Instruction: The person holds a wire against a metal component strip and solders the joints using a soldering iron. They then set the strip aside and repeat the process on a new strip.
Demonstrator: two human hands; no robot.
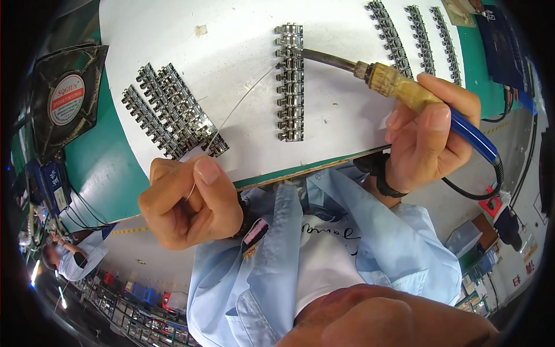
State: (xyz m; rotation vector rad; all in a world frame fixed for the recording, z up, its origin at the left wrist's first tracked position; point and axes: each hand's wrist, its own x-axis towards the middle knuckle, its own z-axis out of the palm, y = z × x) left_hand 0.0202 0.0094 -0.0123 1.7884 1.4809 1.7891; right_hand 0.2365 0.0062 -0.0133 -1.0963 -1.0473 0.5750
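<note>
My right hand grips a soldering iron by its wooden and blue handle. Its dark metal tip rests on the upper part of a column of small shiny metal parts lined up on a white board. My left hand is closed on a thin solder wire, pinched between thumb and forefinger. The wire runs up and to the right toward the same column of parts, ending near the iron's tip.
A cluster of similar metal parts lies at the left of the board, and three more rows at the top right. A black fan stands at the left on the green bench. The iron's black cable loops at the right. Another person sits far left.
</note>
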